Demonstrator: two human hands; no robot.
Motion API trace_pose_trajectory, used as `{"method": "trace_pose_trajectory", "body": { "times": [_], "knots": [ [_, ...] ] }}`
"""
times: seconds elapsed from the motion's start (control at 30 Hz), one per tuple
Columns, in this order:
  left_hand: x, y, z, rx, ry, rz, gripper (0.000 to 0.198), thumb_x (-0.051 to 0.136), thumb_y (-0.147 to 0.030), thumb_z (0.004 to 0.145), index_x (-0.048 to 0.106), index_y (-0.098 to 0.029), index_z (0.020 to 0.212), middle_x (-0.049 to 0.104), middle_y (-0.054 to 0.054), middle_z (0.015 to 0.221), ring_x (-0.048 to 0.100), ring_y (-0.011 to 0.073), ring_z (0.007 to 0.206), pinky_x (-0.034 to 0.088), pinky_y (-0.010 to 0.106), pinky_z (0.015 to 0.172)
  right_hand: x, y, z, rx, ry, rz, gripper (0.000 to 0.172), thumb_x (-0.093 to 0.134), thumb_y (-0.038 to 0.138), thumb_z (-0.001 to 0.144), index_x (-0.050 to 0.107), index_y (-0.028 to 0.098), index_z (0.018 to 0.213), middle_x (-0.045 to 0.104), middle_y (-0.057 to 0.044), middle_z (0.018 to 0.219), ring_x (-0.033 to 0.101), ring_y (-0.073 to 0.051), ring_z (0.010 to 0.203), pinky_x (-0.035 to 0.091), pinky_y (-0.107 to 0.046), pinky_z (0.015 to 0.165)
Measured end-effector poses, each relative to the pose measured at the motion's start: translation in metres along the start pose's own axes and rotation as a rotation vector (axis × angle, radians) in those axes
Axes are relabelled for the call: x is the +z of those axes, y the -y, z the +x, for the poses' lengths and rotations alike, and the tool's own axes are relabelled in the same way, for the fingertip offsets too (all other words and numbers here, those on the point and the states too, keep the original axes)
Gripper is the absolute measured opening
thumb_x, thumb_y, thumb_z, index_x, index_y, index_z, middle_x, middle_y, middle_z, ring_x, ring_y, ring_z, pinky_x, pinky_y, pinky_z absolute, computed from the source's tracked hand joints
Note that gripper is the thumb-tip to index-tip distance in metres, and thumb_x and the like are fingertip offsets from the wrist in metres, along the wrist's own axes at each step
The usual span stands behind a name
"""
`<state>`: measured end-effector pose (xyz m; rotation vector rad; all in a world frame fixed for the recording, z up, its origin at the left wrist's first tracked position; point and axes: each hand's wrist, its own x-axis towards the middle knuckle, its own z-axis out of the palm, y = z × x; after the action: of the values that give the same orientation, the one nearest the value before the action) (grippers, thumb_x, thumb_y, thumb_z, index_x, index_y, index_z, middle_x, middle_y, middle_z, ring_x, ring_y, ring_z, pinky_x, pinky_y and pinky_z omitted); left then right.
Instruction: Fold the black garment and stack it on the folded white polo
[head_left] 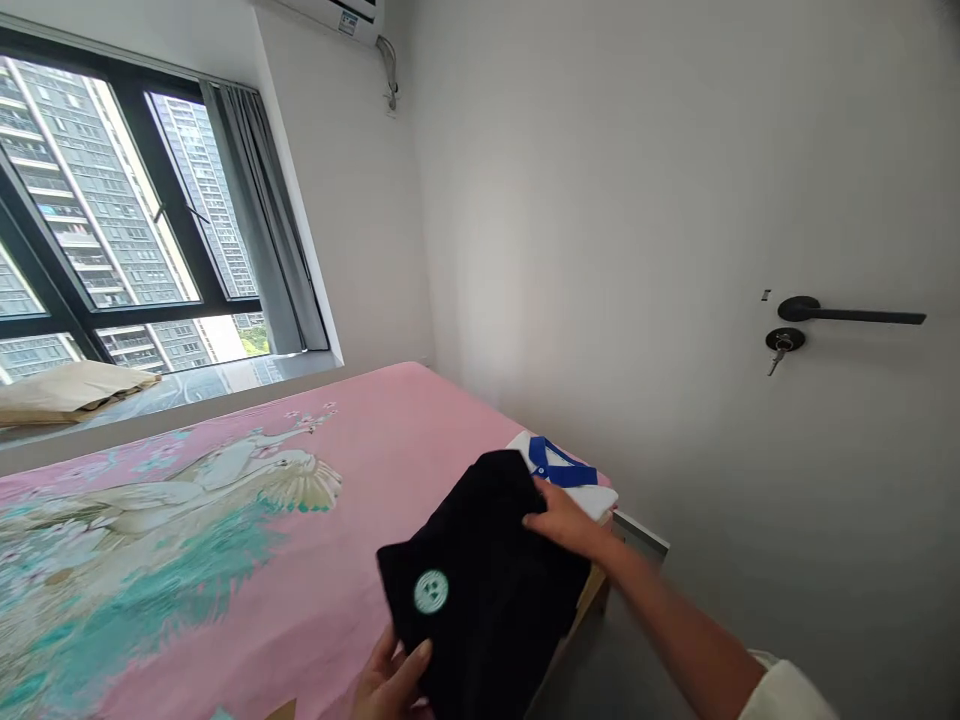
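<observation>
A folded black garment point(487, 570) with a round pale-green emblem is held up over the near right part of the bed. My left hand point(394, 680) grips its lower left edge, thumb on top and fingers underneath. At the upper right edge, my right hand point(566, 520) holds the cloth with its thumb on the front; its other fingers are partly hidden. Just behind the black garment lies a folded white garment with a blue collar point(562, 468), at the bed's corner.
The bed has a pink sheet point(382, 420) printed with white birds and teal feathers. On the windowsill lies a beige cushion-like item point(71, 390). A grey curtain point(262, 210) hangs by the window. At the right is a door with a black handle point(855, 312) and a key.
</observation>
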<state>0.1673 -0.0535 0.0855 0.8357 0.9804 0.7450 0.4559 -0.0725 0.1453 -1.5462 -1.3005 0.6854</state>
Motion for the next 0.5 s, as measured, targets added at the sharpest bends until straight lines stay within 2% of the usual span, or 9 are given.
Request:
{"method": "trace_pose_trajectory", "body": {
  "times": [0.07, 0.13, 0.23, 0.33, 0.43, 0.5],
  "knots": [
    [0.05, -0.017, 0.013, 0.032, 0.105, 0.029, 0.088, 0.076, -0.04, 0.06, 0.034, -0.026, 0.136, 0.069, 0.006, 0.087, 0.066, 0.0225, 0.069, 0.054, 0.033, 0.057, -0.052, -0.002, 0.02, 0.016, -0.032, -0.077, 0.048, 0.058, 0.017, 0.061, 0.055, 0.019, 0.109, 0.065, -0.002, 0.092, 0.061, -0.02, 0.083, 0.048, -0.031, 0.078],
    [0.093, -0.032, 0.03, 0.089, 0.17, 0.039, 0.079, 0.073, -0.04, 0.065, 0.037, -0.025, 0.134, 0.068, 0.004, 0.083, 0.063, 0.0181, 0.065, 0.053, 0.031, 0.057, -0.096, -0.007, 0.042, 0.042, -0.061, -0.114, 0.049, 0.059, 0.018, 0.061, 0.054, 0.019, 0.109, 0.065, -0.001, 0.087, 0.061, -0.019, 0.077, 0.049, -0.03, 0.073],
    [0.141, -0.04, 0.065, 0.144, 0.188, 0.02, 0.07, 0.07, -0.038, 0.067, 0.043, -0.024, 0.129, 0.066, 0.004, 0.084, 0.061, 0.016, 0.064, 0.052, 0.03, 0.056, -0.142, -0.024, 0.074, 0.092, -0.08, -0.064, 0.052, 0.061, 0.021, 0.063, 0.051, 0.019, 0.114, 0.064, -0.002, 0.086, 0.062, -0.018, 0.074, 0.05, -0.029, 0.067],
    [0.164, -0.031, 0.104, 0.115, 0.125, 0.031, 0.062, 0.068, -0.035, 0.066, 0.047, -0.024, 0.123, 0.063, 0.003, 0.079, 0.059, 0.0146, 0.062, 0.05, 0.027, 0.054, -0.159, -0.055, 0.103, 0.158, -0.054, -0.018, 0.053, 0.061, 0.023, 0.062, 0.05, 0.019, 0.114, 0.064, -0.002, 0.085, 0.062, -0.018, 0.073, 0.05, -0.029, 0.066],
    [0.167, -0.012, 0.132, 0.013, 0.048, 0.1, 0.061, 0.069, -0.029, 0.063, 0.048, -0.022, 0.121, 0.058, -0.001, 0.067, 0.055, 0.0131, 0.056, 0.047, 0.026, 0.051, -0.153, -0.095, 0.124, 0.241, -0.037, -0.063, 0.049, 0.062, 0.016, 0.054, 0.055, 0.015, 0.102, 0.062, 0.0, 0.072, 0.06, -0.017, 0.065, 0.049, -0.028, 0.062],
    [0.164, 0.0, 0.143, -0.026, 0.021, 0.122, 0.065, 0.07, -0.028, 0.062, 0.046, -0.02, 0.122, 0.054, -0.003, 0.062, 0.053, 0.0124, 0.053, 0.045, 0.026, 0.05, -0.145, -0.117, 0.131, 0.277, -0.029, -0.083, 0.045, 0.061, 0.013, 0.049, 0.057, 0.013, 0.094, 0.06, 0.001, 0.065, 0.058, -0.017, 0.061, 0.048, -0.029, 0.06]
  ]
}}
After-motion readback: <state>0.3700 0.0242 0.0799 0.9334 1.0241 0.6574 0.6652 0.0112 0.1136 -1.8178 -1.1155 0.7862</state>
